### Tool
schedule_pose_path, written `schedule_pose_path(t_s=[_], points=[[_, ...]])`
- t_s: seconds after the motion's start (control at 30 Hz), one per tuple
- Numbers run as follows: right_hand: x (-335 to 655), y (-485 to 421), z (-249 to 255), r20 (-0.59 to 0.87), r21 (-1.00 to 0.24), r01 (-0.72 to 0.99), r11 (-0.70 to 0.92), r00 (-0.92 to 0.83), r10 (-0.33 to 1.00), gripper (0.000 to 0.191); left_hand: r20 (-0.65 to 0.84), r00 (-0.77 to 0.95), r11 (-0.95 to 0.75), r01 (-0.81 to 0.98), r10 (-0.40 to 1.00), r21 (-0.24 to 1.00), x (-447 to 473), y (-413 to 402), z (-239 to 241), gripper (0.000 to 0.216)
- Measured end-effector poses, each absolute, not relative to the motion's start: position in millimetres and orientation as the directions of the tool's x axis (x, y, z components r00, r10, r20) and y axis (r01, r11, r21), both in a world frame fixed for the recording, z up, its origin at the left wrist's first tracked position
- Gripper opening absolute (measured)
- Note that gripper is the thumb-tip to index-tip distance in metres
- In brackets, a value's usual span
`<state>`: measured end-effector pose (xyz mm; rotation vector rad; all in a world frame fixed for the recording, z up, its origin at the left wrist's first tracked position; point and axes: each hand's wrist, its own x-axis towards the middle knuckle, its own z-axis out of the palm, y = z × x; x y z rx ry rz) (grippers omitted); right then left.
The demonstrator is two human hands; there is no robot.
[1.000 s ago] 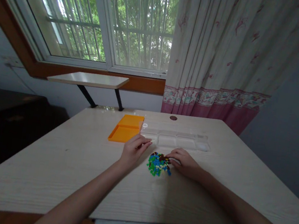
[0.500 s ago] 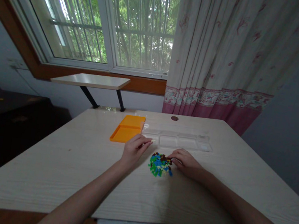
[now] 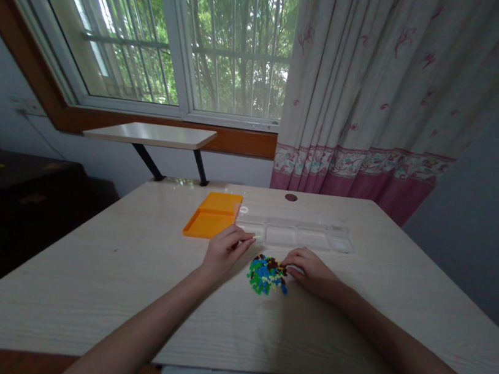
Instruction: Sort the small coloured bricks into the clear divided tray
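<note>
A heap of small plastic pieces (image 3: 265, 274), green, blue, brown and cream, lies on the table in front of me. My left hand (image 3: 226, 249) is held just beyond the heap's left side, thumb and forefinger pinching a small pale piece (image 3: 256, 236). That piece is beside the near edge of the clear compartment tray (image 3: 279, 244). My right hand (image 3: 307, 271) rests at the heap's right edge, fingers curled against brown pieces. Whether it grips one of them is hidden by the fingers.
An open orange box (image 3: 209, 225) lies left of the clear tray, behind my left hand. A small raised shelf (image 3: 150, 133) stands at the table's far left, below the window. A round brown disc (image 3: 291, 198) is set near the table's back edge. A curtain (image 3: 349, 170) hangs behind.
My right fingers have shifted very slightly at the heap's edge. My left hand keeps its pinch on the pale piece, almost in the same place.
</note>
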<state>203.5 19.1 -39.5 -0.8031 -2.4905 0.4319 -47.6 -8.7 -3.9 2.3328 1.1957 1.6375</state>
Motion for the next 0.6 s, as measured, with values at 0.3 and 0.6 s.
schedule_pose_path(t_s=[0.3,0.6], points=[[203,20,-39,0.366,-0.427,0.438,0.791,-0.716,0.594,0.017,0.759,0.05,-0.557,0.711,0.649,0.43,-57,1,-6,0.015],[204,18,-37,0.359,-0.415,0.447,0.792,-0.72,0.594,0.015,0.494,-0.358,0.165,0.905,0.792,0.391,-109,26,-4,0.022]])
